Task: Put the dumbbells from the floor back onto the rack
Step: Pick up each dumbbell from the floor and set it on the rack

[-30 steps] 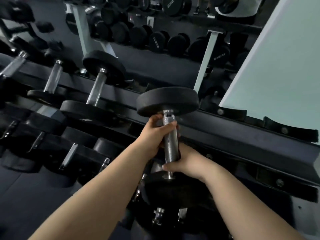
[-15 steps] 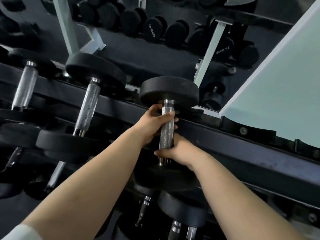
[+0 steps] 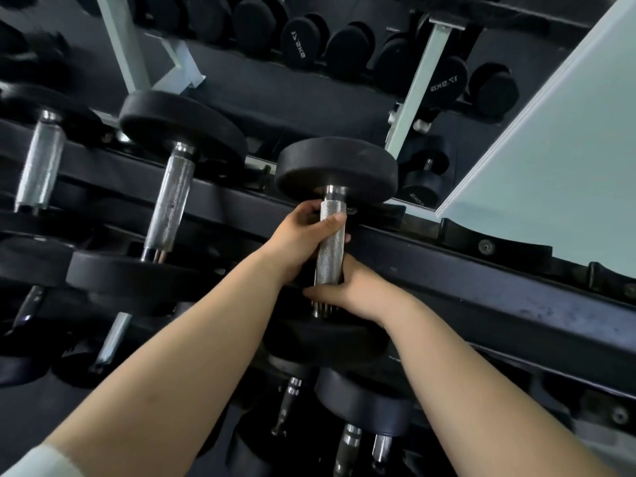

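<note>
At the rack (image 3: 481, 270), gripped dumbbell (image 3: 329, 253)

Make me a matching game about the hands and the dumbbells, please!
1. left hand
2. right hand
3. black round-ended dumbbell with silver metal handle, in the middle
4. black dumbbell on its left

A. lies on the dark rack, untouched
B. grips the handle's lower end
C. held by both hands
D. grips the handle's upper end

Pairs: 1-D, 2-B, 3-C, 4-A
</note>
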Motion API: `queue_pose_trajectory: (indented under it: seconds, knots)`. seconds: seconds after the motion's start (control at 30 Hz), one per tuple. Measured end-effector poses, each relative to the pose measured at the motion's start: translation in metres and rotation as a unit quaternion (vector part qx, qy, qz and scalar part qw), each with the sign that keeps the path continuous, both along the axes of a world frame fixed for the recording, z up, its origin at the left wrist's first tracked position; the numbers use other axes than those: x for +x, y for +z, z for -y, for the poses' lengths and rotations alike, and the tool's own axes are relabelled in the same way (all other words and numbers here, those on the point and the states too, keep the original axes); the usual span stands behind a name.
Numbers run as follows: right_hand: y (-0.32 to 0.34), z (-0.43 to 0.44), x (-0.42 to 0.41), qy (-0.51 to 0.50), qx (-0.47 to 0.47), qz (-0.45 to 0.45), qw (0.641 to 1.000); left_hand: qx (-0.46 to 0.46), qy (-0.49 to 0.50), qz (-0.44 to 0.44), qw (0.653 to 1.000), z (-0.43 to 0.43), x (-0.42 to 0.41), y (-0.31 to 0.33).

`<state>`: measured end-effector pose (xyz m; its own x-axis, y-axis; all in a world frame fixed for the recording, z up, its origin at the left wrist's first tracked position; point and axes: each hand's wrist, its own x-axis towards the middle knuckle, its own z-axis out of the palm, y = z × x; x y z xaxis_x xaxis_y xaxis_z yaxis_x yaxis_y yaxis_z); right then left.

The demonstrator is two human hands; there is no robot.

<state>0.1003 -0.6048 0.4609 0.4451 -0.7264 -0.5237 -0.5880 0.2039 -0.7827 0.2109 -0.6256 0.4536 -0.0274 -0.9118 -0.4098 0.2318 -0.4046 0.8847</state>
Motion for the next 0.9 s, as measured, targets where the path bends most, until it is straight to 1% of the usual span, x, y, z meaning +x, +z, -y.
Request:
queue_pose_trajectory:
  seconds: [0.1, 0.2, 0.27, 0.43, 0.5, 0.57, 0.6, 0.67, 0.77, 0.83, 0.9]
  knots:
    - [0.001, 0.0, 0.002, 0.005, -0.023, -0.032, 0.999, 0.0, 0.045, 0.035, 0.998, -0.003, -0.003, 0.006]
    - [0.002, -0.001, 0.003, 0.013, -0.027, -0.029, 0.999, 0.009, 0.054, 0.097, 0.994, -0.009, -0.005, 0.012]
    - [0.0, -0.003, 0.003, 0.012, -0.035, -0.029, 0.999, 0.013, 0.059, 0.111, 0.992, -0.015, -0.005, 0.015]
    - [-0.002, -0.004, 0.007, -0.007, -0.036, -0.022, 0.999, 0.001, 0.092, 0.038, 0.995, -0.03, 0.016, 0.009]
    - [-0.003, -0.005, 0.01, -0.018, -0.025, -0.039, 0.999, -0.008, 0.105, 0.05, 0.993, -0.032, 0.03, 0.004]
    - [-0.005, -0.006, 0.013, -0.037, -0.025, -0.067, 0.997, -0.044, 0.109, 0.109, 0.987, -0.025, 0.044, -0.002]
    - [-0.005, -0.006, 0.015, -0.054, -0.03, -0.08, 0.995, -0.07, 0.095, 0.147, 0.982, -0.019, 0.051, -0.002]
    - [-0.002, -0.008, 0.018, -0.094, -0.04, -0.093, 0.99, -0.121, 0.051, 0.203, 0.97, -0.002, 0.061, 0.0]
    - [0.001, -0.012, 0.018, -0.105, -0.023, -0.092, 0.99, -0.166, -0.018, 0.277, 0.946, 0.021, 0.067, 0.006]
    - [0.005, -0.012, 0.018, -0.101, -0.009, -0.098, 0.99, -0.178, -0.032, 0.303, 0.936, 0.03, 0.067, 0.009]
    - [0.006, -0.01, 0.016, -0.113, -0.001, -0.094, 0.989, -0.182, -0.042, 0.308, 0.933, 0.036, 0.065, 0.009]
